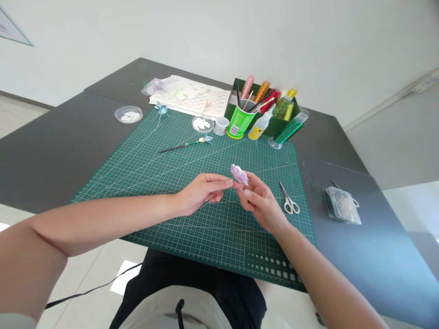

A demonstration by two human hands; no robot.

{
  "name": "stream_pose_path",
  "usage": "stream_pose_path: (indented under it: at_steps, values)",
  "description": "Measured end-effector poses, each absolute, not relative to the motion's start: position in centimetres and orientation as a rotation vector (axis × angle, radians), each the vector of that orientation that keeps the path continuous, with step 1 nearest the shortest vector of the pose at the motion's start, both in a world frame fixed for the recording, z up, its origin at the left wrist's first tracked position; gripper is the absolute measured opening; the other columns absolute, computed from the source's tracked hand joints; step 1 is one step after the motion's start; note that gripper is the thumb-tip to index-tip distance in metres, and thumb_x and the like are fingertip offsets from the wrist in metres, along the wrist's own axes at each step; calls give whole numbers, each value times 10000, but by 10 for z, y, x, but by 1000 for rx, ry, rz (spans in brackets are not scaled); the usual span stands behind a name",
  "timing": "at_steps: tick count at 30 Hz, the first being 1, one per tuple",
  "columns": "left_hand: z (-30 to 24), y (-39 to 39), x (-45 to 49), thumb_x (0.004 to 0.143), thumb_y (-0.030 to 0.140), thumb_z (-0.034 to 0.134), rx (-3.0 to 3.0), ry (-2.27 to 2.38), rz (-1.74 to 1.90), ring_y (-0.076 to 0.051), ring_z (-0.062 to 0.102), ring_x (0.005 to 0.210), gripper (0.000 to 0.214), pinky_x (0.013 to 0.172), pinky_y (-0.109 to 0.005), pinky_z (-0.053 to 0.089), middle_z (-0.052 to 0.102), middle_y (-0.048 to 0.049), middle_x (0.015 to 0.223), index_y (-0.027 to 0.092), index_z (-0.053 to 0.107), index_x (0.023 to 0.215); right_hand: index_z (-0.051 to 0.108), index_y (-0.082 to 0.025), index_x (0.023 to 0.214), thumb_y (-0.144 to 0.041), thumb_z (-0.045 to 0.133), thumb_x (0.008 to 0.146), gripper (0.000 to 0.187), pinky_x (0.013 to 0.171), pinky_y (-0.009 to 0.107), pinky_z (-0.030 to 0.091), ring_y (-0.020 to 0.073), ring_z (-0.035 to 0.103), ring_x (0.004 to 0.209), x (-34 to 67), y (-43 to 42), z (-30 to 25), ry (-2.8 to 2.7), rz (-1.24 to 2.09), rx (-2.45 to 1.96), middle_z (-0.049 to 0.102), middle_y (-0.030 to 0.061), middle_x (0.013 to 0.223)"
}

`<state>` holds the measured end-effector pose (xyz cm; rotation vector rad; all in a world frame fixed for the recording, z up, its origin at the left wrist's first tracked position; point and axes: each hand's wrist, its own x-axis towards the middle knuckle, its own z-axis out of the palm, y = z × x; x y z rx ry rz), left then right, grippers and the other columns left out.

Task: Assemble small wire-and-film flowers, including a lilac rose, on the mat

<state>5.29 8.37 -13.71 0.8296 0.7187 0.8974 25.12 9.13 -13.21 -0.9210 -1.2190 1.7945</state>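
Note:
A small lilac artificial flower (239,174) is held above the green cutting mat (164,183), tilted, with its layered petals facing up. My left hand (206,193) pinches close to the flower's base, thumb against forefinger; the thin stem there is mostly hidden. From the other side, my right hand (262,201) has its fingers curled behind and under the bloom, its thumb just below the petals. Small scissors (290,201) with white handles lie on the mat to the right of my right hand. Farther back rests a dark thin stick (174,148) with a small blue and cream flower at its tip.
Behind the hands stand a green can (240,122) of tools, a glue bottle (261,124), a dark green box (231,93) of glitter tubes and a dish (203,129) of white pieces. Another dish (118,114) sits left. A clear plastic case (343,205) lies right.

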Motion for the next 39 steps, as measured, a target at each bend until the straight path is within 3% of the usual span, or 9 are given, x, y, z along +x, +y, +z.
stream_pose_path:
  at_steps: [6,11,15,19,22,28,31,34,39]
  values:
    - [-134,83,55,791,371,807,819,738,887,-70,402,514,215,492,-230,253,517,44,509,168,822,861,646,-232,1019,-368,845,770,347,448,255,118,73,180,482,241,84,-134,-1245,1738,-1063,315,-120,537]
    - [-132,82,55,778,376,807,838,752,867,-66,355,487,210,483,-240,215,481,58,478,172,817,824,596,-244,1011,-391,817,811,333,447,255,118,72,151,453,244,82,-134,-1369,1653,-1126,290,-142,499]
    - [-132,83,54,806,372,783,839,734,877,-70,354,488,210,488,-241,222,454,63,462,170,818,850,632,-249,925,-333,831,803,248,495,263,274,98,268,489,254,87,-132,-1713,1235,-1167,309,-113,545]
    - [-133,83,53,827,374,770,870,725,879,-71,355,490,221,493,-244,225,455,60,474,162,816,870,722,-247,920,-332,878,756,242,896,412,517,238,617,973,259,92,-132,-1957,867,-1077,654,51,1015]
    - [-134,82,53,834,384,767,908,750,880,-71,362,498,243,497,-242,228,474,54,497,156,814,902,703,-280,1229,-379,851,796,468,1146,502,424,300,538,1326,255,90,-136,-1884,1090,-988,605,94,1369]
    - [-136,79,56,846,381,773,976,731,888,-71,380,514,220,524,-237,315,583,24,577,164,810,829,656,-265,1348,-470,745,887,512,650,337,580,209,682,825,236,78,-139,-1582,1591,-939,752,78,1077]
    - [-135,77,57,826,393,791,1008,721,881,-65,392,530,224,531,-242,345,706,-19,748,172,809,796,786,-238,1116,-434,764,868,317,715,361,569,220,678,811,230,75,-134,-1562,1419,-1050,766,59,917]
    - [-134,77,57,816,413,797,1002,747,863,-78,407,528,233,528,-235,347,640,12,615,183,821,838,827,-244,957,-396,813,805,216,809,408,560,249,683,863,229,74,-132,-1481,1320,-1134,774,56,895]
    - [-132,79,56,843,372,773,966,793,855,-78,496,534,203,522,-211,350,600,28,563,171,801,839,831,-255,854,-345,853,735,151,621,326,473,164,536,641,229,75,-129,-1293,1352,-1178,667,2,689]
